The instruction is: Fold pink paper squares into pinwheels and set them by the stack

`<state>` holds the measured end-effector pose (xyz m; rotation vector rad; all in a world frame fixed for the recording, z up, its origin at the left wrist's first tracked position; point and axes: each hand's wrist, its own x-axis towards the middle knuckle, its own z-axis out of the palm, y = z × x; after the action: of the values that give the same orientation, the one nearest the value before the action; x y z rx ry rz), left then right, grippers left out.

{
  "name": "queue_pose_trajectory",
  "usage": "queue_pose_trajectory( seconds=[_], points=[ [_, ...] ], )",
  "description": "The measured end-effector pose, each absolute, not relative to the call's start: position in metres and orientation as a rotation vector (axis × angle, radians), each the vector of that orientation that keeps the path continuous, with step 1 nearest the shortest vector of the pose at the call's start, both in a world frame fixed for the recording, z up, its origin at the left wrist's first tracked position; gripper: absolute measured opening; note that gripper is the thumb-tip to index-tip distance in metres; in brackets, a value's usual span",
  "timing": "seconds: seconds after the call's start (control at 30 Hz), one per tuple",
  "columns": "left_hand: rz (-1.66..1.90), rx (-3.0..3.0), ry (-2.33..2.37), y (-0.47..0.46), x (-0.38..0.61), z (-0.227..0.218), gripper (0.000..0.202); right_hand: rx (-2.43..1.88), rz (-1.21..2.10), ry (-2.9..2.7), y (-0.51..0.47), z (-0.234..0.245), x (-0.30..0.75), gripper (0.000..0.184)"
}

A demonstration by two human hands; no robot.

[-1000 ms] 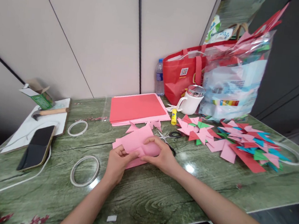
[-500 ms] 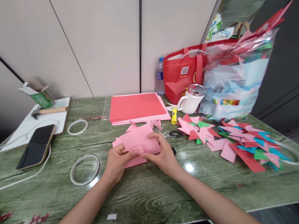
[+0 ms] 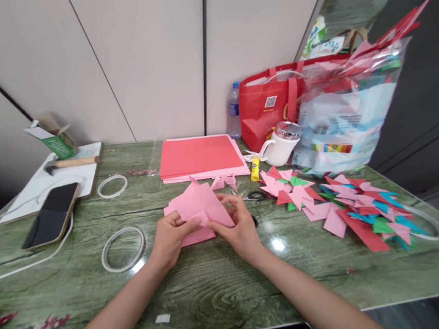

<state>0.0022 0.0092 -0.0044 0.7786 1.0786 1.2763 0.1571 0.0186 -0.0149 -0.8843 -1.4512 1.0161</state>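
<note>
A sheet of pink paper [image 3: 200, 200], partly folded at its near edge, is held between both hands just above the table. My left hand [image 3: 170, 236] pinches its lower left, thumb on top near the fold. My right hand [image 3: 241, 227] grips the right corner, thumb in front and fingers behind. Beneath lie more pink paper pieces [image 3: 198, 237], mostly covered by the held sheet and my hands. Just beyond are small folded pink pieces [image 3: 224, 181]. Black-handled scissors [image 3: 257, 195] lie to the right, partly hidden behind my right hand.
Red and pink sheets [image 3: 202, 156] lie at the back, beside a yellow glue stick [image 3: 255, 169] and a white mug [image 3: 281, 147]. Folded colored pieces [image 3: 367, 202] spread rightward before a plastic bag [image 3: 344, 114]. Left are tape rolls [image 3: 123, 249], a phone [image 3: 51, 215] and a hammer [image 3: 74, 162].
The pink sheet's top edge has turned from a flat edge into an upward point. My right fingers have shifted behind the sheet, its corner now pointing right. My left hand keeps its hold.
</note>
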Motion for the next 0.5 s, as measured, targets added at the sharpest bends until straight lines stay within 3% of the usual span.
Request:
queue_pose_trajectory(
  seconds=[0.2,0.4,0.5],
  points=[
    [1.306,0.793,1.095,0.0097,0.0008,-0.0058,0.036,-0.923,0.871,-1.429,0.0183,-0.0173,0.1572,0.04],
    [1.306,0.847,1.114,0.0097,0.0002,-0.0081,0.035,-0.951,0.693,-1.693,0.0193,-0.0111,0.1609,0.009],
    [1.305,0.868,1.112,0.0089,0.0005,-0.0087,0.035,-0.969,0.791,-1.677,0.0212,-0.0128,0.1601,0.015]
  ],
)
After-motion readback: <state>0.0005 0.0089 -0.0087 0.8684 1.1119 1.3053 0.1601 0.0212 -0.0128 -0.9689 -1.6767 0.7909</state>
